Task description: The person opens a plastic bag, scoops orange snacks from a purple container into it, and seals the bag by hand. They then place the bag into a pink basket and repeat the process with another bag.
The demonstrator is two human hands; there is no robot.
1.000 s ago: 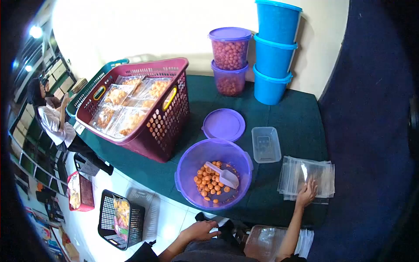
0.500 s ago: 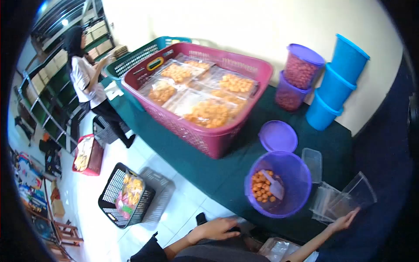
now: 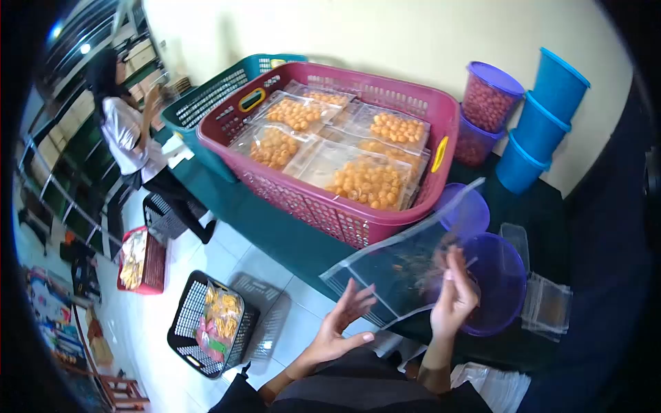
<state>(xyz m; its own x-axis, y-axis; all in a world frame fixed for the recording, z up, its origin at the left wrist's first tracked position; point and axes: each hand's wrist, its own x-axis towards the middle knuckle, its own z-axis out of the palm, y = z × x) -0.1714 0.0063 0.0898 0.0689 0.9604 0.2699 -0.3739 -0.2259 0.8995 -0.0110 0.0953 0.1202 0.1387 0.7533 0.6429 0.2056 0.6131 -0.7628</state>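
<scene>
My right hand (image 3: 454, 299) pinches a clear plastic zip bag (image 3: 385, 275) at its right side and holds it up over the table's front edge. The bag looks flat, with the purple tub showing partly through it. My left hand (image 3: 341, 334) is open, thumb and fingers apart, its fingertips right at the bag's lower left edge. Behind my right hand stands the purple tub (image 3: 506, 303), its contents mostly hidden by the hand and bag. A stack of clear bags (image 3: 547, 310) lies to the right of the tub.
A maroon basket (image 3: 296, 186) holds several bags of round orange snacks. Purple-lidded tubs (image 3: 492, 96) and stacked blue tubs (image 3: 544, 131) stand at the wall. On the floor sits a black basket (image 3: 186, 323) with packaged snacks. A person (image 3: 131, 131) stands at the far left.
My right hand has lifted a bag from the stack and brought it left, in front of the tub. My left hand has risen to the bag's edge, fingers spread.
</scene>
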